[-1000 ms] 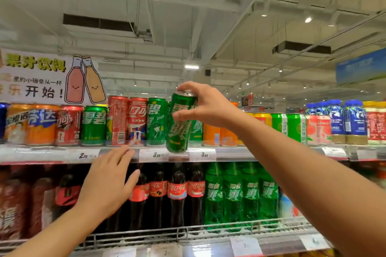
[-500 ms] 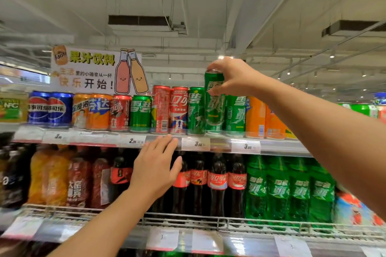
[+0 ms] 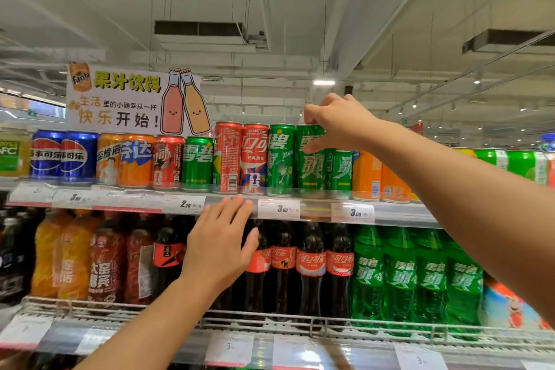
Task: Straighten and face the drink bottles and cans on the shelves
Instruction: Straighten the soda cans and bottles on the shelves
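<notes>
I am looking up at a supermarket drinks aisle under a pale ceiling with strip lights, where the clear-fronted upper shelf (image 3: 399, 211) is carrying a row of cans above a lower wire-railed shelf (image 3: 390, 328) of cola and green soda bottles. A second ago my right hand (image 3: 339, 123) was holding the tall slim green aluminium can (image 3: 309, 159) out in front of the shelf, tipped and clear of the row; now the can is sitting back in line, between the slim green can with a figure printed on it (image 3: 280, 161) and another green can (image 3: 341, 173) to its right. I judge that this can is nearly faced, with only a small twist or a release left.

The can is standing upright, its long axis vertical, its lid up under my palm and its label characters turning out toward the aisle. My right fingers are curling over the rim while the thumb is pressing on the front of the label, so I am pinching the top of the can.

My left hand (image 3: 222, 246) is hovering with its fingers straight and close together, the tips reaching the shelf's price strip and the palm covering the dark cola bottles (image 3: 312, 264).
</notes>
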Action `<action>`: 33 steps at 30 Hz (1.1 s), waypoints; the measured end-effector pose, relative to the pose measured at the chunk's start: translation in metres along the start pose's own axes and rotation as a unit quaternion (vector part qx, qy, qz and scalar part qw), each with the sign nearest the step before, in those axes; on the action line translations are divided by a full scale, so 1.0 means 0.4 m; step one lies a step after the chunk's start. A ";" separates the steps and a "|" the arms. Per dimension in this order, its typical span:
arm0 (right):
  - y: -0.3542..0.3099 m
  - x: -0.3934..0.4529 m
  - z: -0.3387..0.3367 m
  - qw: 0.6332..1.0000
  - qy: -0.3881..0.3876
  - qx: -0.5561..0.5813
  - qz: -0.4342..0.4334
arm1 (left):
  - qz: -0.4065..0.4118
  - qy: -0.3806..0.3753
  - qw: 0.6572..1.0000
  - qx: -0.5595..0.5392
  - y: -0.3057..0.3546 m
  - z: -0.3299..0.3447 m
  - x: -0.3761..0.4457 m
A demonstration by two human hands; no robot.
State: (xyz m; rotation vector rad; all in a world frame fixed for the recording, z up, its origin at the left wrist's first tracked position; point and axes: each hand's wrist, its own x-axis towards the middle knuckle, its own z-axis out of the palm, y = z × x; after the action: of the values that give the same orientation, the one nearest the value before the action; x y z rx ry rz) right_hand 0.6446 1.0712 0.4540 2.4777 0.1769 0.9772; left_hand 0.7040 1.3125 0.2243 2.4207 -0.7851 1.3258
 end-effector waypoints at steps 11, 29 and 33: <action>0.056 -0.020 0.005 0.984 -0.060 0.157 0.053 | -0.002 0.032 0.999 -0.002 0.001 0.013 -0.002; 0.128 -0.002 0.019 0.978 -0.073 0.161 0.108 | -0.010 0.032 0.999 0.004 0.007 0.014 0.001; 0.105 0.001 0.010 0.982 -0.053 0.127 0.130 | -0.014 0.030 0.999 0.005 0.011 0.013 0.000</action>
State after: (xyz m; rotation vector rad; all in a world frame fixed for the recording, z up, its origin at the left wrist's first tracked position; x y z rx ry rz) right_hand 0.6456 1.0326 0.4713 2.8351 -0.0631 0.9719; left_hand 0.7049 1.3066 0.2214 2.3798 -0.7281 1.3880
